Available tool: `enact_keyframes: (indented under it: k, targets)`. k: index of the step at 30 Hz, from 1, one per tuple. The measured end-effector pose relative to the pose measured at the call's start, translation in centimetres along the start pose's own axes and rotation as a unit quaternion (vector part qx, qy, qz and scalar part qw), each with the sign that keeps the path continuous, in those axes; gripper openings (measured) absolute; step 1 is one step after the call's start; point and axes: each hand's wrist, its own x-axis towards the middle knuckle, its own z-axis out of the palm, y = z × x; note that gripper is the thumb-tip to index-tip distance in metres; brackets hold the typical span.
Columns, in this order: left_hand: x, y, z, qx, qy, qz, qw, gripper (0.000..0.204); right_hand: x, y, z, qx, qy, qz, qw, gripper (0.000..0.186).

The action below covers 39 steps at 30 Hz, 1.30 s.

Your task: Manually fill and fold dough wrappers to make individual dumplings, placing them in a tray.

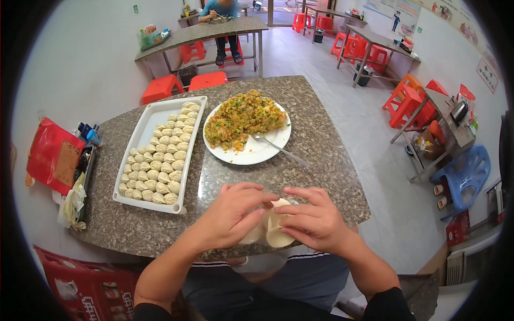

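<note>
Close to the table's near edge, a round, pale dough wrapper (279, 235) stands between my hands. My right hand (316, 222) grips its right side, thumb and fingers bent around the edge. At its upper left edge the thumb and fingertips of my left hand (233, 214) close on the dough. Beneath the left hand lies more pale dough (252, 235), mostly covered. Ahead of my hands is a white plate (251, 158) heaped with chopped orange-green filling (243, 120). A metal spoon (284, 151) rests in it, handle over the rim. To the left, pleated dumplings (155, 166) fill much of a white tray (150, 120) in rows.
The speckled stone table (321, 160) carries all this. At its left edge are a red bag (53, 155) and a caddy with bottles. Red stools (209, 80) stand beyond it. A person (222, 13) sits at a farther table. A blue chair (466, 174) is at right.
</note>
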Motion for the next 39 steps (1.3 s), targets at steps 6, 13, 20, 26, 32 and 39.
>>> enact_keyframes:
  k: [6,13,20,26,32,39]
  targets:
    - [0.3,-0.5,0.6,-0.138,0.066,-0.052,0.987,0.033,0.4,1.1,1.1,-0.032,0.069,0.077,0.994,0.018]
    - [0.7,-0.4,0.6,-0.105,0.088,0.01,0.99,0.032,0.1,0.8,1.7,-0.013,0.031,0.054,0.998,0.016]
    - [1.2,-1.2,0.7,-0.057,0.016,0.065,0.996,0.035,-0.2,1.1,1.5,0.016,0.026,0.039,0.999,0.016]
    - [0.5,-2.6,0.6,-0.015,-0.005,0.066,0.998,0.027,-0.9,-1.5,-1.4,0.121,-0.025,0.009,0.992,0.018]
    - [1.0,-2.5,0.1,-0.044,-0.019,0.052,0.998,0.024,2.5,-4.5,-3.3,0.159,-0.028,0.045,0.986,0.016]
    - [2.6,-4.4,0.0,-0.7,0.084,-0.228,0.671,0.043,9.0,4.9,1.9,0.023,0.038,0.131,0.99,0.018]
